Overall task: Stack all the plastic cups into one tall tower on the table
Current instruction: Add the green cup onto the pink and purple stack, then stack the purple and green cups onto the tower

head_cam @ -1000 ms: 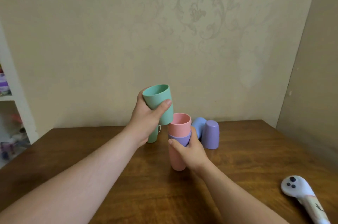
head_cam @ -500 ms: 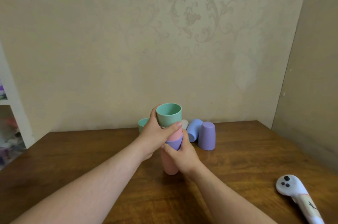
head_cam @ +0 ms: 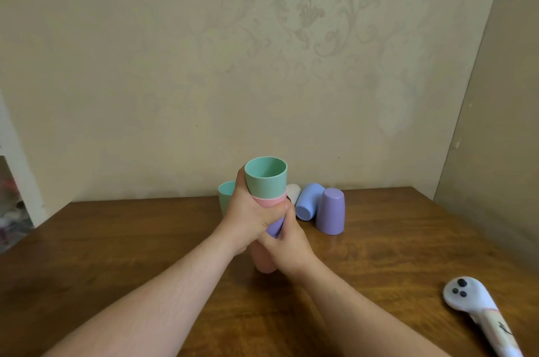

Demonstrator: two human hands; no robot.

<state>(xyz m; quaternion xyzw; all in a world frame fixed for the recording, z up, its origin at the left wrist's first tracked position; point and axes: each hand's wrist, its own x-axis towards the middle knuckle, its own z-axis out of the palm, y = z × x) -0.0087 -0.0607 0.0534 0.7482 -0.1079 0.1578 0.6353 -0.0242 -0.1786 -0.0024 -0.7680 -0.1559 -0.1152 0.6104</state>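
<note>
— Stack of cups (head_cam: 267, 211): which way is it standing?
— Upright on the table (head_cam: 116, 240), long axis vertical, green cup (head_cam: 266, 180) mouth-up on top.
— The hands?
— Left hand (head_cam: 248, 216) and right hand (head_cam: 287, 246) both wrapped closed around it.

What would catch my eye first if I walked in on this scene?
Both hands, left hand and right hand, clasp a pastel cup tower mid-table, topped by a green cup. Behind it to the right stands an upside-down purple cup beside a tipped blue cup. A white ghost-faced object lies near right.
</note>
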